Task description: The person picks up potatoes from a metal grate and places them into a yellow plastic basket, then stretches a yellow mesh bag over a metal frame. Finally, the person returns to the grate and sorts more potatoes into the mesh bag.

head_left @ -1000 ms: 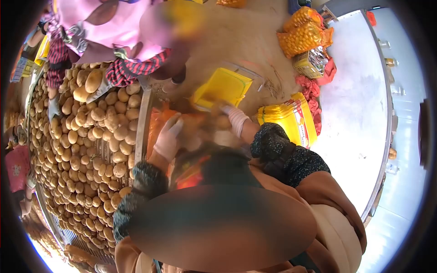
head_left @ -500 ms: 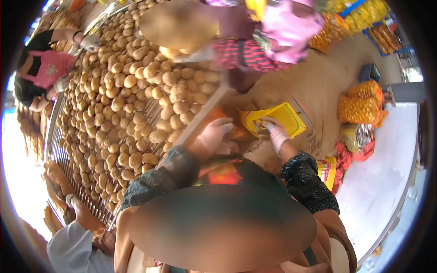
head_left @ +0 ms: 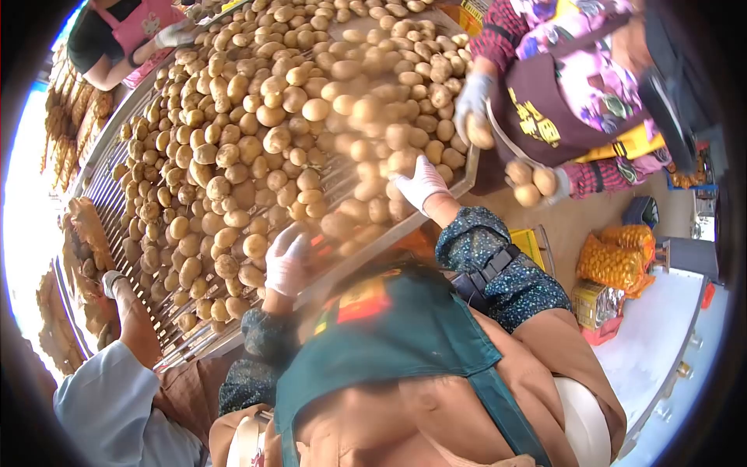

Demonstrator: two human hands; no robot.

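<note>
My left hand point(head_left: 286, 261), in a pale glove, is at the near edge of the slatted metal sorting table point(head_left: 354, 257). Its fingers are spread beside the potatoes point(head_left: 226, 267), and a blurred orange-red patch shows next to it. Farther right, my gloved right hand point(head_left: 424, 185) reaches over the table's rim. Thumb and fingers are apart against a potato point(head_left: 402, 162) at the heap's edge; I cannot see a firm grip on it. Between my two hands the potatoes are smeared by motion.
Across the right corner, a co-worker's gloved hand point(head_left: 473, 105) holds potatoes; their other hand has several more point(head_left: 531, 183). Another person's glove point(head_left: 175, 33) is at the far left, and a bare forearm point(head_left: 134, 311) lies near left. Filled orange mesh bags point(head_left: 615, 257) stand right, near a yellow crate point(head_left: 529, 245).
My right hand has left the yellow crate and moved up-left to the potatoes. My left hand has moved left and down along the rim. The view has turned, and the co-worker appears farther right.
</note>
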